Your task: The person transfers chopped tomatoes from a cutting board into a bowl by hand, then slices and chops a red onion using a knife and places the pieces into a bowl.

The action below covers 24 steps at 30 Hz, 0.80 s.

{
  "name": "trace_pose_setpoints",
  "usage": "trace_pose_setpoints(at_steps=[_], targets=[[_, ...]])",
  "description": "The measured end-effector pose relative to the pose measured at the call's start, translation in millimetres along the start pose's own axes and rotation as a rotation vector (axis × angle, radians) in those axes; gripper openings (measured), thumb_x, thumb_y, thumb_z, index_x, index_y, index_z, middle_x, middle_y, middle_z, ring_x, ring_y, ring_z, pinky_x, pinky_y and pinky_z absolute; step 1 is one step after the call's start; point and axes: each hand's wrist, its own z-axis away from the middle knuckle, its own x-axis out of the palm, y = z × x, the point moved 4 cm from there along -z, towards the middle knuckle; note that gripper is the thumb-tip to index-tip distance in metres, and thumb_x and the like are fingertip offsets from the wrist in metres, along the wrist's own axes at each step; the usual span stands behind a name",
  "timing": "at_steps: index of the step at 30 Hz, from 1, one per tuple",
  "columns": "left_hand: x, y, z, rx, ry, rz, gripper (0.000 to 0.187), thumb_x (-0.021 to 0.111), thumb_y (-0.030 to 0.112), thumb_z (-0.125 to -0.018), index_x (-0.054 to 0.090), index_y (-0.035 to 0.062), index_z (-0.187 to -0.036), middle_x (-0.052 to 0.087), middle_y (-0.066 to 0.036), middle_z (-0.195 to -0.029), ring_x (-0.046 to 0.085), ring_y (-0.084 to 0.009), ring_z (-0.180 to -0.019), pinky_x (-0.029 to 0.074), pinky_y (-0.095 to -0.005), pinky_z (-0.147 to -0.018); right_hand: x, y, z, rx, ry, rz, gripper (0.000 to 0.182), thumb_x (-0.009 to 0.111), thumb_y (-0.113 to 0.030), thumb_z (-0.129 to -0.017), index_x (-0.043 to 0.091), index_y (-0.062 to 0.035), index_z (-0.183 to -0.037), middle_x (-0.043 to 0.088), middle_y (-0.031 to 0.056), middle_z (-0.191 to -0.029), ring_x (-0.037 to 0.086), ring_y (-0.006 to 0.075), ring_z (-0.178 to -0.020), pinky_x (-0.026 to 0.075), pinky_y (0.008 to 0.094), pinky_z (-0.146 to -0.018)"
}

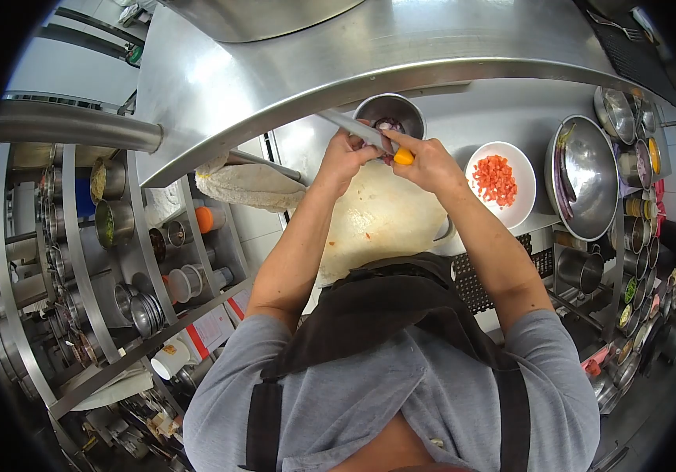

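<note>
My right hand (430, 163) is closed around the yellow handle of a knife (351, 126), whose broad blade points up and left over a steel bowl (408, 111). Purple-and-white pieces of red onion (387, 124) show in the bowl beside the blade. Close by on the left, my left hand (343, 161) has its fingers curled against a purple piece of onion at the blade; the fingertips are partly hidden. Below both hands lies a pale, stained cutting board (377, 212) with a few small red bits on it.
To the right stands a white bowl (525, 200) of diced tomato (495, 181). Farther right is a large steel bowl (593, 181) holding long, dark purple vegetables (564, 173). A steel shelf edge (353, 82) crosses above the hands. A folded cloth (247, 186) hangs at left.
</note>
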Motion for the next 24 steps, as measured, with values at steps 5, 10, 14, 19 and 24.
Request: trace_pose_setpoints(at_steps=[5,10,14,19,24], targets=[[-5,1,-2,-0.023,-0.097,0.097,0.071,0.071,-0.004,-0.078,0.036,-0.0016,-0.141,0.069,-0.014,-0.115,0.065,-0.0194,-0.107,0.049,-0.0332,-0.093,-8,11,-9,0.303,-0.110,-0.441,0.061,0.075,-0.023,-0.082,0.059,-0.0152,-0.140,0.067,0.0112,-0.073,0.061,0.0211,-0.058,0.049,0.0352,-0.054],[-1,11,1,0.048,-0.103,0.082,0.073,0.072,-0.006,-0.077,0.035,-0.0021,-0.140,0.069,-0.016,-0.116,0.065,-0.0210,-0.108,0.048,-0.0340,-0.100,-20,9,-9,0.394,-0.105,-0.417,0.063,0.076,-0.022,-0.083,0.057,-0.0086,-0.141,0.058,0.0045,-0.063,0.049,0.0099,-0.046,0.040,0.0277,-0.041],[-4,5,-7,0.007,-0.069,0.044,0.074,0.073,-0.006,-0.076,0.036,-0.0018,-0.140,0.068,-0.015,-0.114,0.065,-0.0214,-0.108,0.048,-0.0344,-0.100,-8,15,-8,0.189,-0.030,-0.143,0.070,0.078,-0.031,-0.080,0.056,-0.0052,-0.141,0.068,0.0148,-0.072,0.063,0.0212,-0.054,0.051,0.0332,-0.053],[-7,-3,-12,0.054,-0.057,-0.029,0.068,0.080,0.000,-0.075,0.045,-0.0023,-0.133,0.066,-0.015,-0.116,0.063,-0.0227,-0.110,0.052,-0.0333,-0.094,-12,-11,5,-0.021,-0.022,0.041,0.076,0.079,-0.034,-0.077,0.053,-0.0037,-0.141,0.070,0.0292,-0.087,0.070,0.0445,-0.081,0.056,0.0466,-0.074],[-3,0,-7,0.050,-0.042,-0.060,0.070,0.082,0.003,-0.074,0.046,-0.0040,-0.134,0.065,-0.014,-0.118,0.062,-0.0218,-0.113,0.051,-0.0336,-0.096,-10,-7,5,-0.033,-0.005,0.080,0.074,0.079,-0.031,-0.076,0.054,-0.0032,-0.140,0.070,0.0284,-0.085,0.070,0.0440,-0.081,0.056,0.0473,-0.074]])
